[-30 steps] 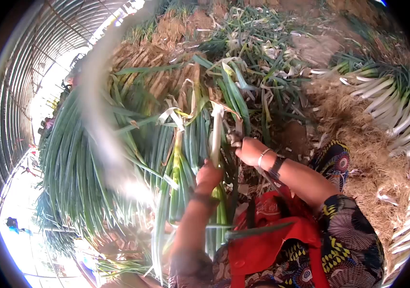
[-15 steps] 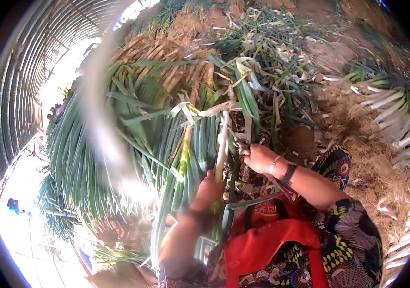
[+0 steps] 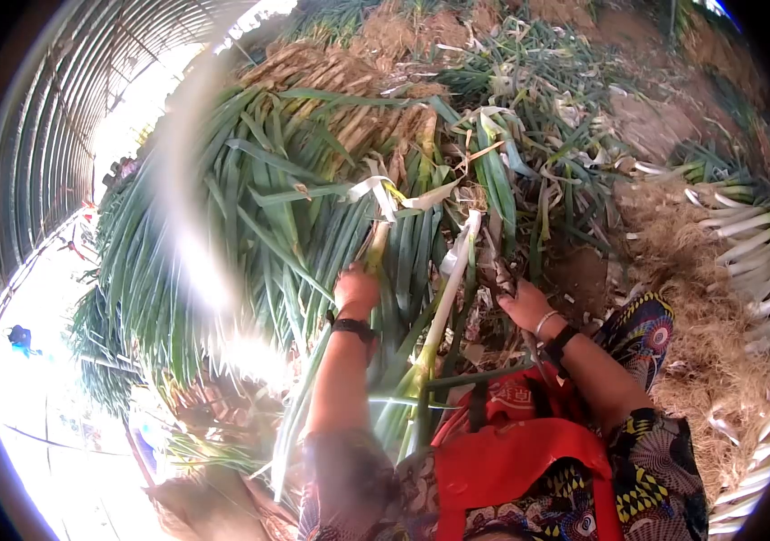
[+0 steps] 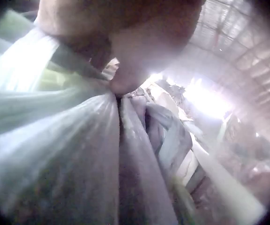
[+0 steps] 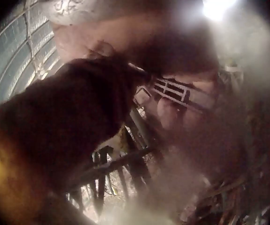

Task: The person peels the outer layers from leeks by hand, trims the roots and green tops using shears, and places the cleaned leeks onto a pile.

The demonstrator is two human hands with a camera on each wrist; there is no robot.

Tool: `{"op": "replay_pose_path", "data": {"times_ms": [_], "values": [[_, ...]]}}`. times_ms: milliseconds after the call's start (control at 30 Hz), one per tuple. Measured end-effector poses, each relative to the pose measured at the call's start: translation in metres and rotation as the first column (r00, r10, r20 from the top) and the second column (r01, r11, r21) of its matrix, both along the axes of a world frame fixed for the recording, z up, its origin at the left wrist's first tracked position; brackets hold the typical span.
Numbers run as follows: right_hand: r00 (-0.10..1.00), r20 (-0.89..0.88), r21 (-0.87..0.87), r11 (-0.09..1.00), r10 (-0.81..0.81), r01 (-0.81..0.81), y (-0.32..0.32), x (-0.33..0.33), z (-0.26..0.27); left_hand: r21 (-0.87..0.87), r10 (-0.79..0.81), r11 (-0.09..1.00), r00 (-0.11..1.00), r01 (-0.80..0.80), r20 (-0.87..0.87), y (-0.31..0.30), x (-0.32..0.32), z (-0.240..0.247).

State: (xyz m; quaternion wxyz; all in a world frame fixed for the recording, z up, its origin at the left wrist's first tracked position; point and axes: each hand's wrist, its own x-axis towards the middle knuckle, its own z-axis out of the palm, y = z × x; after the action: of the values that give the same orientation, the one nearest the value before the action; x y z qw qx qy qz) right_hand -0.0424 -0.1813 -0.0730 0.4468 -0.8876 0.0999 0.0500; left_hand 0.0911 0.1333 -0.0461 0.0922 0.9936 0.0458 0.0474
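L hand (image 3: 356,290) is up in the leek pile (image 3: 249,216), fingers curled round a yellow-green stalk (image 3: 374,248) that stands in the pile's front, approx. mid-frame. L wrist cam is blurred. It shows one fingertip (image 4: 125,82) pressed onto pale leaves (image 4: 79,154). R hand (image 3: 522,305) sits lower, right of the pile, just above bare soil. Its fingers are curled w/ sth dark at the tips. I can't tell if they grip it, as R wrist cam is too dark and hazy to help. A long white stalk (image 3: 452,270) lies slanted betw. the two hands, just beside R hand, contact unclear. Its green end points down toward the red apron (image 3: 511,451). Peeled white leeks (image 3: 746,225) lie in a row far right on the straw floor (image 3: 682,270), well apart from both hands. Greenhouse ribs (image 3: 42,153) at left.
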Motion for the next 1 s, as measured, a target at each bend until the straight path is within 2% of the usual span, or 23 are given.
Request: {"op": "replay_pose_path", "data": {"times_ms": [67,100,200,233,267,333,433,533,567,767,867,933,967,1000], "values": [[1.0,-0.008,0.024,0.999,-0.03,0.031,0.003,-0.005,0.002,-0.11,-0.053,0.993,0.993,0.041,-0.108,0.006,0.004,0.01],[0.999,-0.016,0.037,0.998,-0.047,0.048,0.005,-0.009,0.009,-0.184,-0.129,0.977,0.985,0.106,-0.117,0.005,-0.001,0.025],[0.982,-0.004,0.296,0.939,0.187,-0.177,0.015,-0.029,0.054,-0.287,-0.231,0.942,0.956,0.174,-0.179,-0.002,-0.01,0.05],[0.961,0.006,0.138,0.951,0.278,-0.276,0.018,-0.033,0.049,-0.326,-0.252,0.926,0.956,0.192,-0.153,-0.004,-0.009,0.045],[0.942,0.008,0.144,0.932,0.335,-0.333,0.019,-0.042,0.054,-0.352,-0.264,0.914,0.956,0.203,-0.132,-0.008,-0.01,0.039],[0.897,0.018,0.158,0.884,0.442,-0.439,0.03,-0.06,0.1,-0.4,-0.287,0.887,0.954,0.232,-0.085,-0.017,-0.012,0.03],[0.886,-0.132,0.044,0.895,0.445,-0.444,0.041,-0.068,0.105,-0.416,-0.285,0.88,0.955,0.228,-0.079,-0.025,-0.015,0.024],[0.876,0.024,0.113,0.869,0.482,-0.481,0.048,-0.058,0.1,-0.467,-0.266,0.857,0.963,0.219,-0.036,-0.019,-0.012,0.005],[0.886,0.011,0.051,0.884,0.464,-0.464,0.05,-0.052,0.091,-0.484,-0.259,0.847,0.966,0.22,-0.014,-0.016,-0.01,-0.001],[0.906,-0.016,-0.022,0.906,0.423,-0.423,0.056,-0.017,0.098,-0.516,-0.215,0.84,0.976,0.167,-0.035,-0.007,-0.006,-0.007],[0.924,0.038,-0.066,0.923,0.382,-0.379,0.059,-0.002,0.091,-0.445,-0.179,0.883,0.984,0.15,-0.022,-0.008,-0.005,-0.009],[0.93,0.045,-0.072,0.93,0.365,-0.361,0.06,0.011,0.096,-0.471,-0.215,0.849,0.971,0.24,0.106,-0.005,-0.001,-0.022],[0.922,-0.015,-0.143,0.912,0.387,-0.385,0.062,0.022,0.085,-0.479,-0.229,0.831,0.958,0.284,0.17,-0.001,0.0,-0.03],[0.927,0.076,-0.124,0.926,0.368,-0.358,0.064,0.034,0.065,-0.481,-0.22,0.837,0.966,0.259,0.137,-0.001,0.0,-0.029]]}}
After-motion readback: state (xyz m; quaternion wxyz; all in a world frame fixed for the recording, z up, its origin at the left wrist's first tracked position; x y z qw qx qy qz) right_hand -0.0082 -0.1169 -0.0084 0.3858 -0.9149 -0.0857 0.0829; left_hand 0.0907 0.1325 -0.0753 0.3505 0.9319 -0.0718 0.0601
